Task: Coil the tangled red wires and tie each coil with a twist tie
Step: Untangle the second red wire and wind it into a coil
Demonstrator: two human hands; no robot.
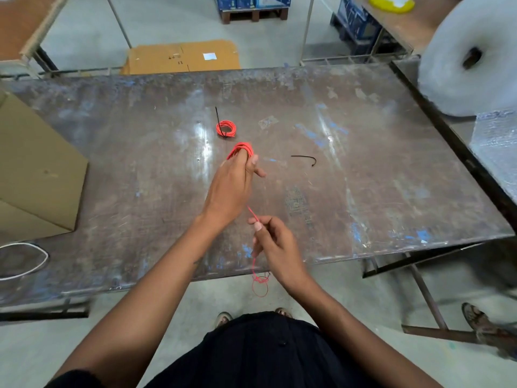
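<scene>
1. At the centre of the frame, the left hand point(233, 182) reaches forward over the tabletop point(377, 169), back of the hand up, its fingers curled through a partly wound coil of red wire point(242, 149) that loops around the fingertips.
2. Lower and slightly right of centre, the right hand point(275, 242) is raised near the tabletop's near edge, thumb and forefinger pinching the loose red wire strand point(251, 212), the other fingers curled in.
3. From that pinch the strand runs up toward the left hand; below the hand it drops past the tabletop edge and ends in a small tangle of loops point(260, 285) hanging over the floor.
4. Just above the left hand lies a finished red coil point(226, 128), bound with a black twist tie point(218, 119) whose tail sticks up toward the top of the frame.
5. Right of the left hand, apart from it, a loose black twist tie point(306, 158) lies bent on the bare surface.
6. At the left edge a cardboard box point(33, 175) sits on the tabletop, with a white wire loop point(30, 259) below it.
7. In the upper right stands a large roll of bubble wrap point(470, 60).
8. Beyond the far edge, flattened cardboard point(181, 56) lies on the floor.
</scene>
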